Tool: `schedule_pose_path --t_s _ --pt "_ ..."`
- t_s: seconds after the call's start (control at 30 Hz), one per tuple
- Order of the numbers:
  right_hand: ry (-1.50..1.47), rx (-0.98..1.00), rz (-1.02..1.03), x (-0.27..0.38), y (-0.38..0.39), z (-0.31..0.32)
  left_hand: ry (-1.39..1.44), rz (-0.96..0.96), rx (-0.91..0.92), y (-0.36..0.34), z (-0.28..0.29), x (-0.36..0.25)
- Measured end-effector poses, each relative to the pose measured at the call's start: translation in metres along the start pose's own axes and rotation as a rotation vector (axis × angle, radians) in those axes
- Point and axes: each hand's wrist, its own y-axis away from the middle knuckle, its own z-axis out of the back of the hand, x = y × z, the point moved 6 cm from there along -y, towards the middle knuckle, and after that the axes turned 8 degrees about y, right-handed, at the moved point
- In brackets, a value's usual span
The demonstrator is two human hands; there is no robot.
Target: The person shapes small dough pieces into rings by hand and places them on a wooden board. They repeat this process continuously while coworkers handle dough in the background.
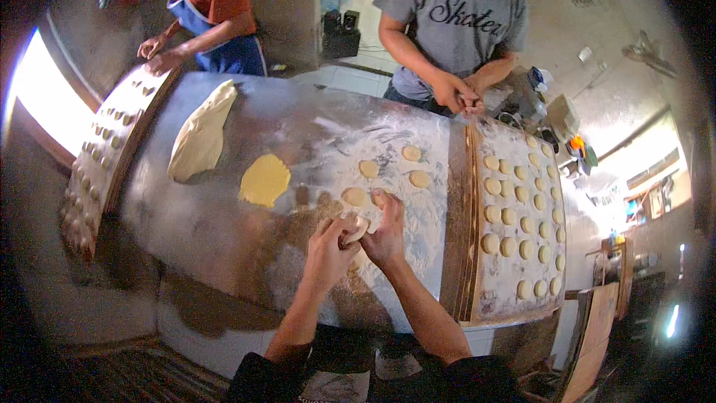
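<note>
Over the floured metal table [313, 116], my two hands come together around a small piece of pale dough [358, 230]. My left hand [328, 250] is closed on it, with the fingers curled under and around. My right hand [385, 235] pinches its right side, with bent fingers pointing away from me; part of the dough is hidden between the hands. Just beyond my fingertips lies a round dough piece [353, 196]. Farther off are several more rounds, one of them a dough round [368, 169] on the flour.
A yellow flattened mass [265, 180] and a long dough slab [203, 134] lie to the left. On the right, a stacked wooden tray [509, 276] carries rows of dough rounds. Another filled tray [123, 130] stands far left. Two co-workers, a grey-shirted person [455, 22] and an apron-wearing person [212, 7], work across the table.
</note>
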Motion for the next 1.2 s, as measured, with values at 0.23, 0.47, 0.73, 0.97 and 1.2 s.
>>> schedule_pose_path --t_s 0.23,0.47,0.73,0.97,1.2 --pt "-1.312 0.417 -0.403 -0.026 0.022 -0.004 0.115 -0.207 -0.146 -0.002 -0.036 -0.002" --pt "-0.667 0.025 -0.255 -0.031 0.034 0.056 1.017 0.159 -0.045 0.021 -0.074 -0.012" --pt "-0.908 -0.161 -0.376 -0.066 0.083 0.098 0.120 -0.294 -0.025 0.032 -0.118 -0.075" --pt "-1.071 -0.228 -0.502 -0.126 0.115 0.146 1.079 0.052 0.097 0.077 -0.193 -0.085" --pt "-0.714 0.072 -0.142 -0.161 0.133 0.201 0.132 -0.386 0.122 0.110 -0.253 -0.123"
